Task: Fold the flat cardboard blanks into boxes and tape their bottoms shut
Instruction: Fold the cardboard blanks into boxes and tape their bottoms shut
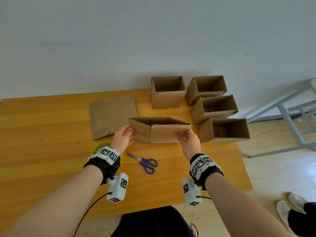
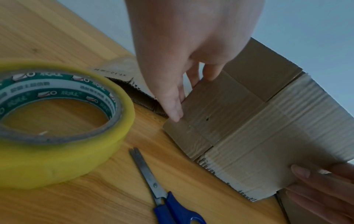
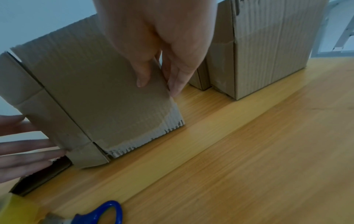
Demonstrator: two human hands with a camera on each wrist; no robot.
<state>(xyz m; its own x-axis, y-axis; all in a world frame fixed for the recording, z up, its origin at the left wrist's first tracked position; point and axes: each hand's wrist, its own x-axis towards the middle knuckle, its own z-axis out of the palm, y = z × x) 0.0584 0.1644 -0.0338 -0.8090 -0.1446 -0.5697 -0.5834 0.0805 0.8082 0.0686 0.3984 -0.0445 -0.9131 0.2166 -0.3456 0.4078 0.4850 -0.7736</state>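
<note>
Scissors [image 1: 143,162] lie before the blank [image 1: 159,130] (boxes [image 1: 213,106] right).

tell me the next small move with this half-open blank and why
Probably push the two ends toward each other. The cardboard blank stands on the table opened only to a narrow diamond, the left hand and right hand each holding an end, while the four finished boxes are square.

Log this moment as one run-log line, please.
stage: opening blank | left hand: grips left edge of half-opened blank | right hand: pinches its right edge | finished boxes: four upright | tape roll, scissors: idle on table
</note>
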